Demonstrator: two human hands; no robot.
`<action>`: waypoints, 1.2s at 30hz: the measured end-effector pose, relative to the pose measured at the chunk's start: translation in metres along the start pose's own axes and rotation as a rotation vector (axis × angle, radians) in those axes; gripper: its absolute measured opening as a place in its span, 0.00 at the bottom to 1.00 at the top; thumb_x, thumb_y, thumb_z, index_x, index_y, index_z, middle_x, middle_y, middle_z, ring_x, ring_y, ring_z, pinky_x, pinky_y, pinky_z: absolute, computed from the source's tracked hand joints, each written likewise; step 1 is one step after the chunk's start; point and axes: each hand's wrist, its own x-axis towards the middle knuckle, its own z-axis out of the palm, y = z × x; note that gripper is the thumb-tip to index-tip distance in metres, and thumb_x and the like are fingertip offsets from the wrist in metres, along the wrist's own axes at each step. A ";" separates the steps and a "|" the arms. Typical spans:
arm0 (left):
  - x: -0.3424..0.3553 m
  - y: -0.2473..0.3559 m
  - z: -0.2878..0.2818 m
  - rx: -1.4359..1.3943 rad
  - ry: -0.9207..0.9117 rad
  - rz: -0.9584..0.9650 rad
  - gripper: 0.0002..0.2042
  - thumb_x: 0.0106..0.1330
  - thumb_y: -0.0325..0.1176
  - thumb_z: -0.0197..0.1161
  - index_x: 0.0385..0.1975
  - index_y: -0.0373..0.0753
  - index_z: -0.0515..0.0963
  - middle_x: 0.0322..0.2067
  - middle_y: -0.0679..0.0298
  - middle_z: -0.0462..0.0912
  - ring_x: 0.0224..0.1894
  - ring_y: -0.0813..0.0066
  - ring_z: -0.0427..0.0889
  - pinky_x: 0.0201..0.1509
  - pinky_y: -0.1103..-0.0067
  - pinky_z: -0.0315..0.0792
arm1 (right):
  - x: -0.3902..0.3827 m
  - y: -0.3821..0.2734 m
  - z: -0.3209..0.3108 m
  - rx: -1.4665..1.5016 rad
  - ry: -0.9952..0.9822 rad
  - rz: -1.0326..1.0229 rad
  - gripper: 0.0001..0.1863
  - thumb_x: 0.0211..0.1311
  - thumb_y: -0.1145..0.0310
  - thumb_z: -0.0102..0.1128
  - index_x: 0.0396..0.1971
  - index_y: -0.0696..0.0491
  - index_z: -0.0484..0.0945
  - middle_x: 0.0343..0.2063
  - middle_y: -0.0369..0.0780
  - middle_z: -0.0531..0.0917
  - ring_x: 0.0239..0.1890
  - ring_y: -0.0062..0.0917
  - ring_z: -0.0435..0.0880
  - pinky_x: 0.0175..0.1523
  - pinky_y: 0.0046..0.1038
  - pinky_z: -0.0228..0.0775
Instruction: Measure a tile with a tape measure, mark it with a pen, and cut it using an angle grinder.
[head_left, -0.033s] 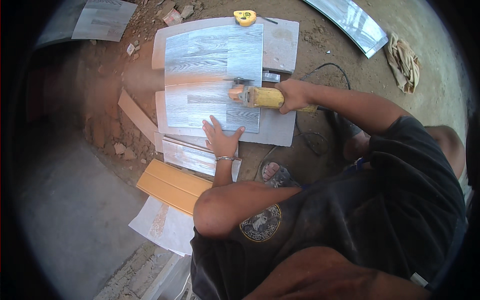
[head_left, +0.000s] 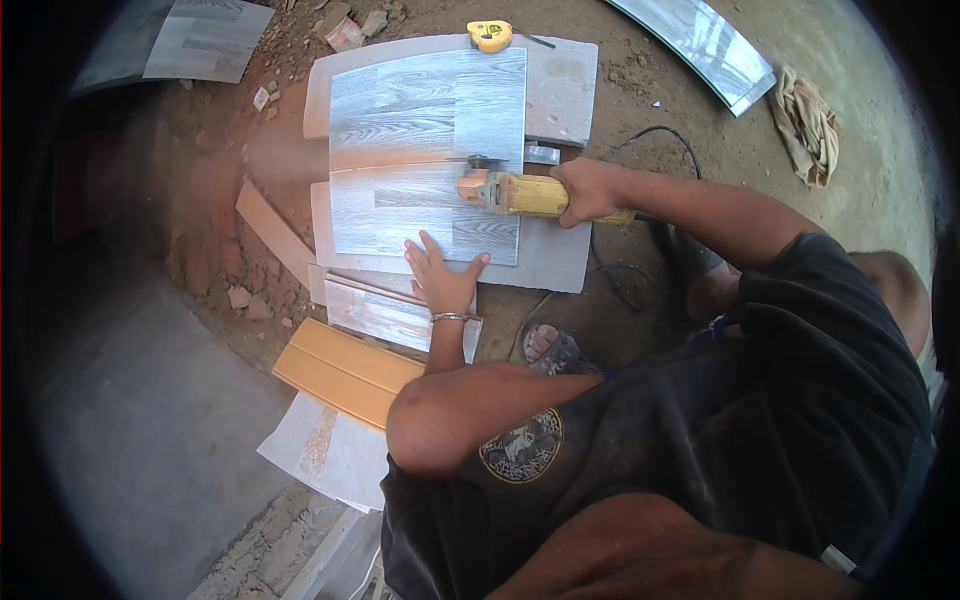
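Under the splayed left hand point(head_left: 440, 283) lies a tile point(head_left: 420, 110), right hand point(head_left: 588, 190) gripping a grinder point(head_left: 535, 195).

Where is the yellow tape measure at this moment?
The tape measure lies at the top middle of the head view, by the far right corner of the tile, beyond the grinder.

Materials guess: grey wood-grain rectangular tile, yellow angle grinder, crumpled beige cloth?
Grey wood-grain rectangular tile: probably ceramic, satin; soft pale reflections, orange-brown dust along the cut.
Yellow angle grinder: casing likely dull plastic, given its even opaque colour; coppery head perhaps metal.
Crumpled beige cloth: matte fabric by its soft folds; fibre unclear.
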 end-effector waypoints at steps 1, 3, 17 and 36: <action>0.000 0.000 0.000 -0.001 0.000 0.000 0.64 0.46 0.71 0.72 0.78 0.44 0.43 0.77 0.41 0.37 0.79 0.44 0.39 0.72 0.41 0.46 | -0.001 0.000 0.000 0.012 0.000 -0.002 0.29 0.39 0.56 0.72 0.39 0.63 0.81 0.35 0.54 0.86 0.42 0.46 0.86 0.48 0.40 0.77; 0.000 0.000 0.000 -0.002 -0.004 -0.003 0.64 0.46 0.71 0.72 0.78 0.44 0.43 0.77 0.41 0.37 0.79 0.44 0.38 0.72 0.41 0.46 | -0.003 0.000 -0.001 0.024 0.000 -0.005 0.29 0.39 0.56 0.72 0.39 0.63 0.81 0.35 0.54 0.86 0.42 0.46 0.86 0.48 0.40 0.77; 0.000 0.001 -0.001 -0.021 -0.006 -0.010 0.65 0.45 0.69 0.74 0.78 0.45 0.43 0.78 0.43 0.35 0.80 0.47 0.36 0.73 0.41 0.44 | -0.015 0.005 -0.004 0.009 -0.010 0.014 0.28 0.40 0.57 0.71 0.39 0.63 0.80 0.34 0.54 0.86 0.42 0.45 0.87 0.48 0.39 0.78; -0.002 0.000 -0.002 -0.070 -0.004 -0.011 0.64 0.45 0.68 0.74 0.78 0.45 0.44 0.78 0.45 0.37 0.80 0.48 0.36 0.72 0.40 0.45 | -0.074 0.004 -0.040 -0.124 -0.160 0.113 0.27 0.41 0.59 0.71 0.42 0.59 0.82 0.34 0.52 0.86 0.41 0.44 0.86 0.47 0.38 0.77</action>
